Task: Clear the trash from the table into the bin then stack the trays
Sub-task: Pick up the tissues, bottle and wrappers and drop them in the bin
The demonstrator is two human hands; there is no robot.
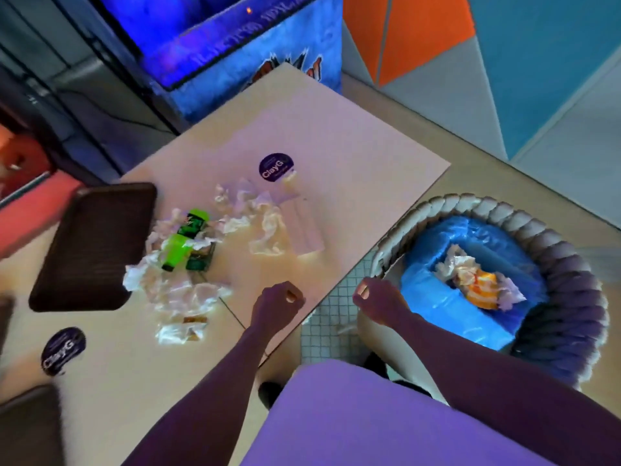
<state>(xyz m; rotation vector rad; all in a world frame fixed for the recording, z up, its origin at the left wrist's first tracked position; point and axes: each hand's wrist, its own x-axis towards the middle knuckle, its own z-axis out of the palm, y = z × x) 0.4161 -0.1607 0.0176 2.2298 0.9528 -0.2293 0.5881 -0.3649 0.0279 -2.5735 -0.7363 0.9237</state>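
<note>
Crumpled white napkins (250, 210) and wrappers (181, 299) lie scattered over the middle of the table (353, 156). A green bottle (184, 238) lies on its side among them, next to a flat white paper (304, 227). A dark brown tray (95, 245) rests at the table's left. The woven bin (568, 297) with a blue liner stands on the floor to the right, holding crumpled paper and an orange wrapper (480, 285). My left hand (277, 302) hovers over the table's near edge, fingers curled, holding nothing. My right hand (378, 299) is beside the bin's rim, fingers curled, also holding nothing.
A second dark tray (28, 428) shows at the bottom left corner. Round purple stickers (276, 167) mark the tabletop. A blue lit cabinet (242, 45) stands behind the table. Tiled floor shows between the table and the bin.
</note>
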